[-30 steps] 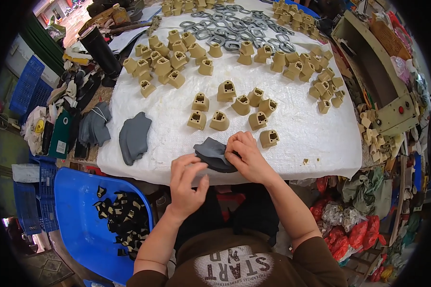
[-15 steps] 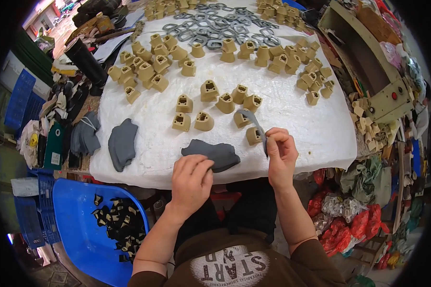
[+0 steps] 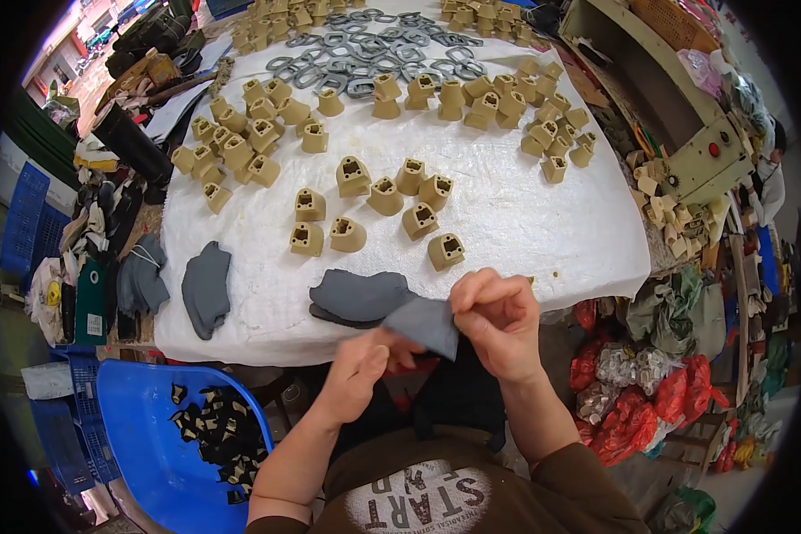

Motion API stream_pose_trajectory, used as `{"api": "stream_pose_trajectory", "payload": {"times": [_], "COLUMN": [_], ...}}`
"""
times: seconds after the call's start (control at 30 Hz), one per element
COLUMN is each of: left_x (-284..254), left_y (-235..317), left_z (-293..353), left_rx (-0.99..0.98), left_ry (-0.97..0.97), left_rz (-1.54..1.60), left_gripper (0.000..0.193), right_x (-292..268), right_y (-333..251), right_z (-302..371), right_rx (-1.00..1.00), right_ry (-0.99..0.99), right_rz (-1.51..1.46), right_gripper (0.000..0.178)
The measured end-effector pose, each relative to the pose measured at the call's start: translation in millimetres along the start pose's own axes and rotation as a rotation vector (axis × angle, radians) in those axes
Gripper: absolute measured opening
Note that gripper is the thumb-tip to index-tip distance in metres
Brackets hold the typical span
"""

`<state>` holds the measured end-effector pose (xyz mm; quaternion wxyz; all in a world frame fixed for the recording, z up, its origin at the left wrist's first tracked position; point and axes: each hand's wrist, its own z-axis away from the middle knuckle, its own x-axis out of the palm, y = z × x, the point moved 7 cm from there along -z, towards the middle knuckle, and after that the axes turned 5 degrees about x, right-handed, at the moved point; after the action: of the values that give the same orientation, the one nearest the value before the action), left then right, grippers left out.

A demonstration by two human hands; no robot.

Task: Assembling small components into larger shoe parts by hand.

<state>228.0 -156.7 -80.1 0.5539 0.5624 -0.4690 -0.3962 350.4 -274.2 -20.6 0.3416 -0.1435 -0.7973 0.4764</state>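
A thin, flexible dark grey sheet piece hangs in front of me at the table's near edge. Thumb and fingers of my right hand pinch its right side. My left hand is curled at its lower left edge, the fingertips slightly blurred and partly behind it. Just beyond lies a stack of similar grey pieces, partly covered by the held one. Several tan hollow blocks with shaped openings on top stand past the stack. Another grey stack rests farther left.
A white sheet covers the table. More tan blocks and grey rings fill its far part. A blue tub with dark pieces stands lower left. Red plastic bags lie lower right, below a metal box.
My right hand has brought the grey piece down from the tan blocks to the near edge. My left hand has left the stack and come to the piece. The view has shifted slightly.
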Motion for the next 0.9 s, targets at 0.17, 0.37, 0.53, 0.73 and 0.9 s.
{"api": "stream_pose_trajectory", "payload": {"times": [0.17,0.37,0.53,0.73,0.9], "left_x": [29,11,5,5,3], "left_y": [1,-2,8,11,9], "left_z": [-8,-7,-3,-5,-3], "left_rx": [-0.233,-0.131,-0.003,-0.021,0.007], "left_ry": [0.175,0.231,0.305,0.273,0.286], "left_rz": [0.595,0.756,0.664,0.863,0.762], "left_gripper": [0.043,0.041,0.048,0.048,0.047], "right_x": [13,-43,-64,-36,-31], "right_y": [7,12,37,8,10], "right_z": [13,-35,-26,-18,-13], "right_rx": [0.122,-0.081,-0.086,-0.1,-0.064], "right_ry": [-0.399,-0.018,0.254,0.008,-0.022], "right_rz": [0.067,0.979,1.012,1.54,1.684], "right_gripper": [0.024,0.037,0.041,0.033,0.052]}}
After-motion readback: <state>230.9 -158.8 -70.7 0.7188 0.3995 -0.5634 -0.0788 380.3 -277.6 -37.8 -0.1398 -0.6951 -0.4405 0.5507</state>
